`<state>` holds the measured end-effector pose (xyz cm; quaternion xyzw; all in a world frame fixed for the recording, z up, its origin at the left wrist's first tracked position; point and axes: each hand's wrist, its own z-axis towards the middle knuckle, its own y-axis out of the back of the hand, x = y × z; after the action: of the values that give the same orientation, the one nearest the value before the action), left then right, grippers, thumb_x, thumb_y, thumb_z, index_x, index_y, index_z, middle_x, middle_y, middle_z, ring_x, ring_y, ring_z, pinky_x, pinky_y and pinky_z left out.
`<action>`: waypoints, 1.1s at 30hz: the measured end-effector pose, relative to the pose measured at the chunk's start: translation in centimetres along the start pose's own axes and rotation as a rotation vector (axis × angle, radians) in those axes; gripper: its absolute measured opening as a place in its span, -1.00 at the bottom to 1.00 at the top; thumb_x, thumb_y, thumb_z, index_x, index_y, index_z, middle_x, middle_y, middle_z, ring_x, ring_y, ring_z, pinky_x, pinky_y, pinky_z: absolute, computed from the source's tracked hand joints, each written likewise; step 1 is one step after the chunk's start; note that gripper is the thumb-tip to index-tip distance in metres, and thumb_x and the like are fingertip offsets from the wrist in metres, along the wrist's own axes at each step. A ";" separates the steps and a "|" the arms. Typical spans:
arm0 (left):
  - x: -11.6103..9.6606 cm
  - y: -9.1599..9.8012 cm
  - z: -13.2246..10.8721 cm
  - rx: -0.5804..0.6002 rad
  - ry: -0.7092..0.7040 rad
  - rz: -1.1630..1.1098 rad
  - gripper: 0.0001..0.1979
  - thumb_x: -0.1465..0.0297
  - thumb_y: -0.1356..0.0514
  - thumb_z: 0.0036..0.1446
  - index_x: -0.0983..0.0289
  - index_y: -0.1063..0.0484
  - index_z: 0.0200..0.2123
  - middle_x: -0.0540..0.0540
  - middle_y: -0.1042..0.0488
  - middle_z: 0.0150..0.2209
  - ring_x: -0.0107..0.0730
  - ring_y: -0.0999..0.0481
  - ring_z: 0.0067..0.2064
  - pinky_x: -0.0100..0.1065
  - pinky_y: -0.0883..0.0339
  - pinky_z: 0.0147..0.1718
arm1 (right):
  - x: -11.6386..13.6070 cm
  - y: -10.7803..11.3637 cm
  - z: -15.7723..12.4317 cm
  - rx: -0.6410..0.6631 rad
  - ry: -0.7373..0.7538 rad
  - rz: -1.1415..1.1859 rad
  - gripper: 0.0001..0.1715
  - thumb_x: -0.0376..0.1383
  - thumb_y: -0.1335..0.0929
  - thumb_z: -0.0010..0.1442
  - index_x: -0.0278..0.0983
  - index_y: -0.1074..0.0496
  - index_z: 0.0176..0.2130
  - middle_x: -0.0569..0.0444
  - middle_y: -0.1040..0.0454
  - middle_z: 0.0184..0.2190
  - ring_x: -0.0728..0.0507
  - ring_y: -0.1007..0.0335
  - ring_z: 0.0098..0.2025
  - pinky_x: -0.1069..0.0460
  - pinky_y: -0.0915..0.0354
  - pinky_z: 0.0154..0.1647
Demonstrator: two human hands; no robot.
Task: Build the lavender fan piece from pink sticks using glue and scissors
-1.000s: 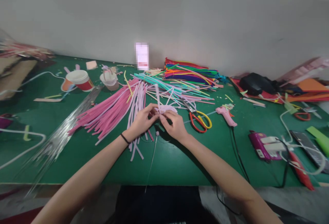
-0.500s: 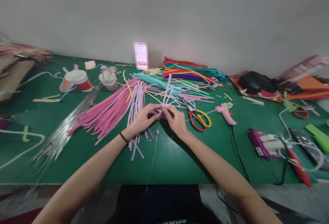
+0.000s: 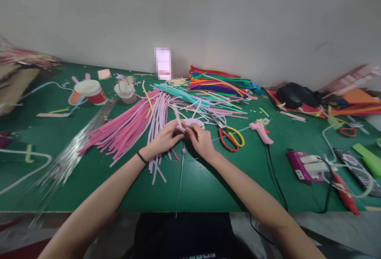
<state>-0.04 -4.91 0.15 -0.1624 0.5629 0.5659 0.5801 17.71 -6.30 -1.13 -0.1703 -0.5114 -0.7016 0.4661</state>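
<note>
My L hand (image 3: 163, 137) & R hand (image 3: 203, 143) pinch a fuzzy lilac pipe-cleaner strip (image 3: 179, 120), prob. for control, well in from the green table's (image 3: 205, 195) front edge; exact hold hidden.

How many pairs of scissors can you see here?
2: a red-and-yellow pair to the right of the right hand, and a second pair at far right. Others may be hidden.

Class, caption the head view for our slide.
Left hand and right hand meet at a lilac stem over a green table, scissors nearby.
</note>
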 end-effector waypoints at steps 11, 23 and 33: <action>0.9 0.0 0.0 0.019 -0.131 0.192 -0.89 0.41 -0.16 0.19 0.24 -0.32 -0.19 0.14 -0.42 -0.18 -0.25 -0.45 -0.13 -0.15 -0.37 -0.12 | -0.6 0.0 0.1 -0.016 -0.072 0.110 -0.73 -0.10 -0.19 0.35 -0.19 -0.31 -0.27 0.11 -0.48 -0.47 -0.11 -0.47 -0.43 0.03 -0.31 -0.35; -0.1 0.4 0.0 0.026 -0.044 0.344 -0.90 0.44 -0.19 0.11 0.24 -0.27 -0.39 0.03 -0.43 -0.33 -0.34 -0.42 -0.29 -0.31 -0.30 -0.25 | -0.7 -0.2 0.3 -0.038 -0.165 0.252 -0.70 -0.03 -0.21 0.33 -0.20 -0.25 -0.25 0.12 -0.50 -0.49 -0.09 -0.54 -0.44 0.04 -0.39 -0.37; 0.6 0.2 -0.1 -0.026 -0.012 0.320 -0.96 0.47 -0.13 0.14 0.23 -0.33 -0.30 0.01 -0.47 -0.35 -0.37 -0.47 -0.31 -0.34 -0.34 -0.28 | -0.9 0.3 0.7 -0.043 -0.206 0.387 -0.71 -0.02 -0.26 0.27 -0.18 -0.26 -0.25 0.11 -0.49 -0.43 -0.12 -0.54 -0.42 -0.04 -0.49 -0.34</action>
<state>-0.44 -4.69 -0.27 -0.0746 0.5708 0.6593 0.4837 18.28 -5.28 -1.28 -0.3461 -0.4990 -0.5887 0.5335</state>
